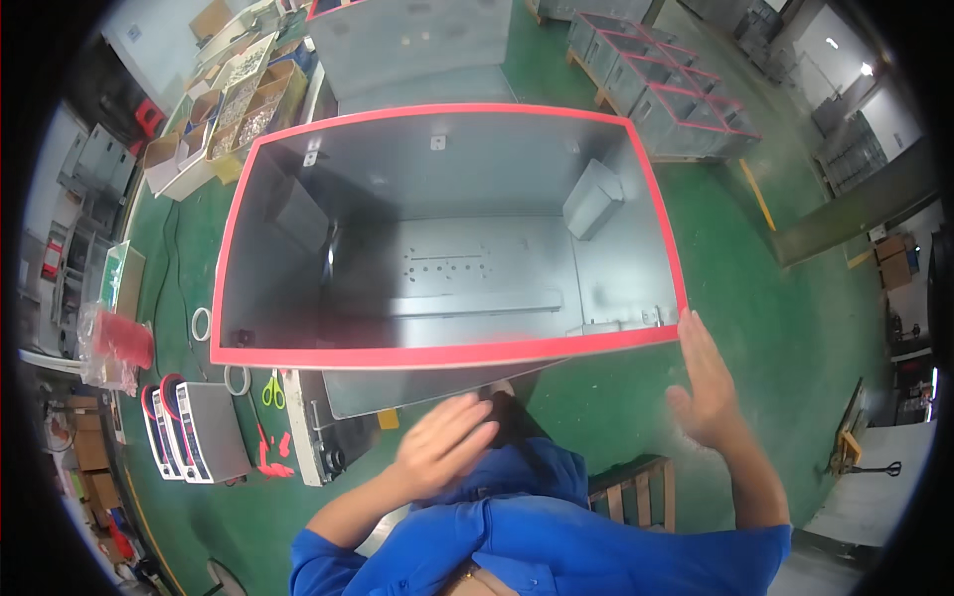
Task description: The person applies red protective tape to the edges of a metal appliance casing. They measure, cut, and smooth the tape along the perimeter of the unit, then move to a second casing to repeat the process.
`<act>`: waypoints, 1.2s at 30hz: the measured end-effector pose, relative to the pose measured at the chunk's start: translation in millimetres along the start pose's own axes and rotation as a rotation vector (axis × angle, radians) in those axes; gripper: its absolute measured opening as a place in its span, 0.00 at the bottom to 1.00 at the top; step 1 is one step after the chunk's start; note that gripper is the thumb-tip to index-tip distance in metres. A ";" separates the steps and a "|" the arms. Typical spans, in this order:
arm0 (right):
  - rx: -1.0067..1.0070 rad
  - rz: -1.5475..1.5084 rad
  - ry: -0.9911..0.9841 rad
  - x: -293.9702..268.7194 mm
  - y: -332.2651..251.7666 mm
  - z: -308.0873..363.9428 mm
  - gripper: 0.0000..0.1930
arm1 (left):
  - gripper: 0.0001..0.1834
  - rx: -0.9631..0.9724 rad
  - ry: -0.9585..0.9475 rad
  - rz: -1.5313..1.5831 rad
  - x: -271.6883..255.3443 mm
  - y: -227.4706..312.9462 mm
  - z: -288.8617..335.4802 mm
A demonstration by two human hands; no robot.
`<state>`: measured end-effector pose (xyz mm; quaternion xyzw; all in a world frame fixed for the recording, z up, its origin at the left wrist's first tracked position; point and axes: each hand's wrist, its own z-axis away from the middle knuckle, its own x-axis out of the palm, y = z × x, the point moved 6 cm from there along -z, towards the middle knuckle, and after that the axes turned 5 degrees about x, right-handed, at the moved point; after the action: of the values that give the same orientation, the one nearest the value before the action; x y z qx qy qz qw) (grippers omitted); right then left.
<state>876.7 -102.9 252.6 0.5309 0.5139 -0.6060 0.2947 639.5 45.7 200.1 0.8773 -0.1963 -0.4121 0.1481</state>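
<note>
A large grey sheet-metal box (437, 189) stands before me with its open side facing up. Along its whole rim runs a pinkish-red strip (447, 353). My right hand (708, 387) has its fingers stretched out flat, the tips against the rim's near right corner. In front of the box's near edge, my left hand (445, 444) is held apart from the rim. Its fingers are extended and slightly bent, with nothing visible in them. Inside the box are angled metal brackets (594, 199) at the sides and a row of holes in the bottom.
Bins of small hardware (248, 109) stand at the far left. Rolls of tape (202, 324), green scissors (272, 391) and two white box-shaped devices (209, 432) lie to the left. More red-rimmed metal boxes (686, 124) sit on a pallet at the far right. A wooden pallet (641, 492) is near my body.
</note>
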 end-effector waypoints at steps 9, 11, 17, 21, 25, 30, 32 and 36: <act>0.126 -0.081 0.023 21.6 119.5 -210.8 0.34 | 0.23 -0.278 0.384 -0.603 -124.0 -42.4 28.4; 0.205 -0.177 0.004 25.4 135.2 -240.9 0.34 | 0.22 -0.327 0.463 -0.672 -139.7 -46.8 35.7; 0.498 -1.039 -0.037 68.8 195.5 -277.8 0.29 | 0.19 -0.396 0.558 -0.745 -155.5 -68.9 32.3; 0.550 -1.198 -0.019 74.2 188.6 -309.8 0.23 | 0.18 -0.374 0.603 -0.662 -170.8 -84.4 31.4; 0.697 -1.086 0.148 64.0 190.5 -289.7 0.27 | 0.18 -0.479 0.645 -0.417 -178.4 -109.8 33.8; 0.653 -0.840 0.091 47.4 126.8 -180.3 0.30 | 0.19 -0.594 0.680 -0.228 -194.6 -125.5 60.8; 0.603 -0.835 0.101 49.0 114.7 -110.7 0.27 | 0.20 -0.582 0.687 -0.207 -194.1 -128.1 71.0; 0.658 -1.100 0.257 59.7 78.7 -14.5 0.25 | 0.21 -0.563 0.557 -0.283 -199.7 -132.1 90.2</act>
<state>936.9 -101.5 173.1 0.3213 0.5295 -0.7256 -0.2998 481.9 246.2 221.6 0.8988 0.0938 -0.2132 0.3713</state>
